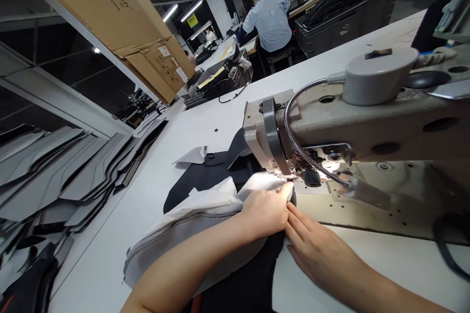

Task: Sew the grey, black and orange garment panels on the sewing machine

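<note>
Fabric piece, grey and white, atop black material on white table, at front end of sewing machine; left hand, curled over fabric piece, with grip hidden; right hand, straight-fingered, touching left hand, with hold unclear; grey panels, stacked, far left
</note>
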Demonstrator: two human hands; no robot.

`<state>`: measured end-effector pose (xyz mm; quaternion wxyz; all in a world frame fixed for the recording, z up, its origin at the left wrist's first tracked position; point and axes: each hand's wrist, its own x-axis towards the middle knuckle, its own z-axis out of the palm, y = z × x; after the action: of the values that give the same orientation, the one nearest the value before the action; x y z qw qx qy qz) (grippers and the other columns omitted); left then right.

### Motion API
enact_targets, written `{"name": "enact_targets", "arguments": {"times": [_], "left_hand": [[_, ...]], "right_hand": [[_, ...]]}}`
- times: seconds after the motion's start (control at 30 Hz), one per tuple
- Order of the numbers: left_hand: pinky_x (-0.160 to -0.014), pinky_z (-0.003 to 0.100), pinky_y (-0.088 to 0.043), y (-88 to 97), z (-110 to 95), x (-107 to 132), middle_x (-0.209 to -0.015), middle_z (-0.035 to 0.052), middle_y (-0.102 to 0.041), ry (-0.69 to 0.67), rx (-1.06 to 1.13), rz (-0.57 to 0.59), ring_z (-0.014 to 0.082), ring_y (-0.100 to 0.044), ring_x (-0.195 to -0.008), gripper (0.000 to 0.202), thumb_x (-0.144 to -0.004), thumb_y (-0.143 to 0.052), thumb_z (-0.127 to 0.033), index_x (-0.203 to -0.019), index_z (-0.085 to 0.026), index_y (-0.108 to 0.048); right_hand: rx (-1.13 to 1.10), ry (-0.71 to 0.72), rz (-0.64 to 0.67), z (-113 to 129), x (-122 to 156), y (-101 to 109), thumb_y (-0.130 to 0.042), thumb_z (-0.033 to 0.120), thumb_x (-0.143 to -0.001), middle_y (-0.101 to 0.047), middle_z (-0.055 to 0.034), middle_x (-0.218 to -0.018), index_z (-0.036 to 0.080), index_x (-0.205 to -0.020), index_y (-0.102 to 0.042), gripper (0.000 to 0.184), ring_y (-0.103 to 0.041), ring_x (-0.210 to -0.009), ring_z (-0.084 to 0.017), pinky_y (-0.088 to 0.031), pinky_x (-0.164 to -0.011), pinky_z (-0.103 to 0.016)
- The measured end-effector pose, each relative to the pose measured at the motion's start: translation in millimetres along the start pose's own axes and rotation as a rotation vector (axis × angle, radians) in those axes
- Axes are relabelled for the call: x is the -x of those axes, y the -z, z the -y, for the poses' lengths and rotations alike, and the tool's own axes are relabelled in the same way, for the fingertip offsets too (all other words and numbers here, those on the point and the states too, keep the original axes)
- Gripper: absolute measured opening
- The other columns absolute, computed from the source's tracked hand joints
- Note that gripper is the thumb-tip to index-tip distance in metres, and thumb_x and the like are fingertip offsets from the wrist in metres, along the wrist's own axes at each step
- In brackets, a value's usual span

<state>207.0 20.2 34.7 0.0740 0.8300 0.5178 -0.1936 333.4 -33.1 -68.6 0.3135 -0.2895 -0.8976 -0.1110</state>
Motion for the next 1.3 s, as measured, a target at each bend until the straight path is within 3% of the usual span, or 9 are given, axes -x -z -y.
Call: {"name": "enact_targets", "arguments": {"times": [0.17,0.43,0.7,0.83,1.0,1.17,1.3], "left_hand": [[-0.061,0.036,-0.05,3.3,1.2,0.6,-0.085,0.009,-0.068,0.04,0.04,0.015,0.0291,-0.066,-0.076,0.037,-0.081,-0.04,-0.026,-0.117,-0.016,-0.048],[-0.064,0.034,-0.049,13.4,1.4,-3.9,-0.083,0.0073,-0.067,-0.028,0.04,0.087,0.0266,-0.065,-0.076,0.043,-0.078,-0.041,-0.022,-0.121,-0.019,-0.047],[-0.067,0.034,-0.05,8.2,2.1,-5.2,-0.091,0.0074,-0.067,0.032,0.117,0.01,0.0263,-0.064,-0.081,0.035,-0.078,-0.041,-0.022,-0.11,-0.02,-0.056],[-0.069,0.033,-0.049,4.9,1.3,-7.1,-0.094,0.006,-0.067,0.051,0.119,-0.005,0.0247,-0.064,-0.082,0.038,-0.078,-0.041,-0.019,-0.113,-0.022,-0.056],[-0.064,0.029,-0.046,7.6,5.2,-8.8,-0.084,0.0047,-0.064,0.007,0.107,-0.036,0.0211,-0.061,-0.076,0.021,-0.081,-0.039,-0.019,-0.092,-0.02,-0.057],[-0.068,0.026,-0.045,18.6,19.3,-3.1,-0.088,0.0024,-0.062,-0.217,0.161,0.041,0.0179,-0.058,-0.078,0.011,-0.079,-0.044,-0.019,-0.086,-0.02,-0.053],[-0.07,0.026,-0.044,20.1,20.7,0.3,-0.09,0.0023,-0.062,-0.192,0.225,0.054,0.0176,-0.058,-0.08,0.016,-0.079,-0.041,-0.015,-0.087,-0.021,-0.053]], "right_hand": [[-0.043,-0.109,-0.024,-1.4,-1.0,2.5,-0.047,0.025,-0.082,-0.063,-0.0157,-0.112,0.006,-0.11,-0.062,0.037,-0.053,-0.112,-0.029,-0.039,-0.1,-0.043],[-0.054,-0.1,-0.01,-2.0,0.3,2.1,-0.052,0.025,-0.079,-0.061,-0.0163,-0.116,0.006,-0.115,-0.059,0.041,-0.051,-0.116,-0.029,-0.04,-0.1,-0.042],[-0.013,-0.061,0.002,-1.0,1.2,-1.3,-0.053,0.021,-0.078,-0.06,-0.0184,-0.118,0.002,-0.116,-0.058,0.043,-0.05,-0.116,-0.031,-0.039,-0.101,-0.043],[-0.04,-0.059,0.007,-5.6,-2.0,5.8,-0.055,0.033,-0.08,-0.061,-0.0177,-0.117,0.002,-0.114,-0.06,0.046,-0.051,-0.114,-0.03,-0.039,-0.101,-0.041],[-0.031,-0.068,0.037,-6.3,-3.3,9.5,-0.054,0.039,-0.081,-0.058,-0.0201,-0.121,0.0,-0.118,-0.058,0.054,-0.049,-0.117,-0.033,-0.037,-0.102,-0.044],[0.023,-0.062,-0.014,1.8,2.8,1.1,-0.049,0.023,-0.082,-0.058,-0.0213,-0.122,-0.002,-0.118,-0.057,0.045,-0.052,-0.114,-0.033,-0.041,-0.097,-0.047],[0.02,-0.04,-0.013,3.4,1.4,1.6,-0.048,0.015,-0.077,-0.06,-0.0208,-0.12,-0.003,-0.117,-0.058,0.045,-0.056,-0.11,-0.029,-0.043,-0.095,-0.04]]}}
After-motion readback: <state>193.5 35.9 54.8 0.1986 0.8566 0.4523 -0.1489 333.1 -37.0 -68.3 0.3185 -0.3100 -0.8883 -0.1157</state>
